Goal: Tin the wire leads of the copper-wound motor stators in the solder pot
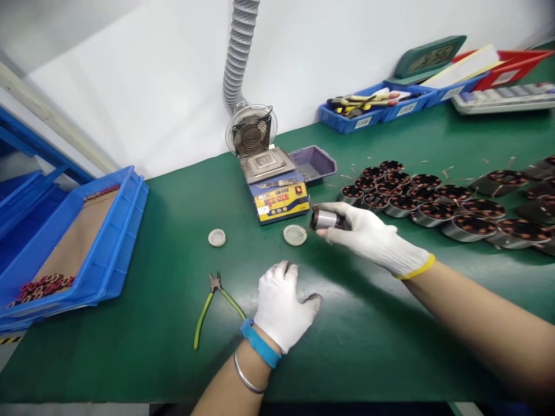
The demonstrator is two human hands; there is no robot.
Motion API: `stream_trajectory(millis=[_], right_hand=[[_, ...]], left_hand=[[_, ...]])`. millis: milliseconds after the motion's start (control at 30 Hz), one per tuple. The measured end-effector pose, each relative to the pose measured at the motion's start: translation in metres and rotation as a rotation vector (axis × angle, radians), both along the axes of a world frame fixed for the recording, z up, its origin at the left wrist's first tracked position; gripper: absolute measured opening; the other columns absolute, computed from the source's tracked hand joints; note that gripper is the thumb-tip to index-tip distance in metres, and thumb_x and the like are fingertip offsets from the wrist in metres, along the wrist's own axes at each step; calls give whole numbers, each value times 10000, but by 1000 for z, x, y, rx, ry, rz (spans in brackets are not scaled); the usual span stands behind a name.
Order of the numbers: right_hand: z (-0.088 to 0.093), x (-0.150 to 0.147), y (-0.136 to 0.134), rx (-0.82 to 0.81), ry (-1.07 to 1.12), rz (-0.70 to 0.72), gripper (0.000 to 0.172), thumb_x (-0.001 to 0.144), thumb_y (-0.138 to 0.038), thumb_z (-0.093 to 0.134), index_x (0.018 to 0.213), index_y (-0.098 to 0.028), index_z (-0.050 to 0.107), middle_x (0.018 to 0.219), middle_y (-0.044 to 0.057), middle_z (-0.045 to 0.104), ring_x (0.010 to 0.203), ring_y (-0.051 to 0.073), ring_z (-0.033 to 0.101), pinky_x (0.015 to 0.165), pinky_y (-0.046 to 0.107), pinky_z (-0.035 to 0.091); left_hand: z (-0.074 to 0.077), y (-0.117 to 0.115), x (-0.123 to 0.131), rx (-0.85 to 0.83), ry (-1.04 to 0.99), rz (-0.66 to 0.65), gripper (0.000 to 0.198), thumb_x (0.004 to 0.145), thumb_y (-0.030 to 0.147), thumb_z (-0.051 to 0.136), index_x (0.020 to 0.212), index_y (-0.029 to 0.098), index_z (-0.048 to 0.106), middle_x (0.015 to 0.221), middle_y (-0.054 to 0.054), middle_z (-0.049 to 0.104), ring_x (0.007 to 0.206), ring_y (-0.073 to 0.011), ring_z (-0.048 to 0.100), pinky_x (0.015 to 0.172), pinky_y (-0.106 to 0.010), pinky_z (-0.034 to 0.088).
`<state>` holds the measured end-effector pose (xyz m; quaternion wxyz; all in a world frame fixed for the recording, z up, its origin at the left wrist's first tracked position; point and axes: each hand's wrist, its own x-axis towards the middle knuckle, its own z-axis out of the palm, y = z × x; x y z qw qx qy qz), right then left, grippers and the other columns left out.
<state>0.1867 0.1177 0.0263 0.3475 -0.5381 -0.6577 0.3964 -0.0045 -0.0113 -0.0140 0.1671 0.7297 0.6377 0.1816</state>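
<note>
Green bench (143,358) below, and the gloved right hand (370,234) pinches a copper-wound stator (326,219) beside the shallow dish (293,235), ahead of the left hand (284,306), empty, loosely half-spread, diagonal cutters (215,282) to its left.

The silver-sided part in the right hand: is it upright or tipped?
Tipped: the right hand holds the silver-sided part sideways, its copper-wound end facing the picture's left.

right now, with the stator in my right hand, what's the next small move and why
Probably lower the stator a little, leads first, into the dish beside it: the right hand holds it with that end facing the dish, and the left hand, holding nothing, is out of the way.
</note>
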Motion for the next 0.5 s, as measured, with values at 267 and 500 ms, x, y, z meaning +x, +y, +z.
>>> stream_trajectory(millis=[267,500], right_hand=[[-2,-23,12,-593,303,-88,374,902,-578,616,814,-228,522,596,36,600,415,101,375,373,218,236],[-1,-23,12,-590,290,-124,382,965,-574,603,840,-216,552,570,19,581,386,84,369,362,192,225]], left_hand=[[-10,-1,-2,69,-32,-20,552,827,388,777,1339,193,712,1463,-174,674,1348,-407,623,1147,-589,535],[-4,-3,2,2,-2,-39,592,843,395,768,1367,127,707,1480,-212,658,1398,-441,578,1189,-628,492]])
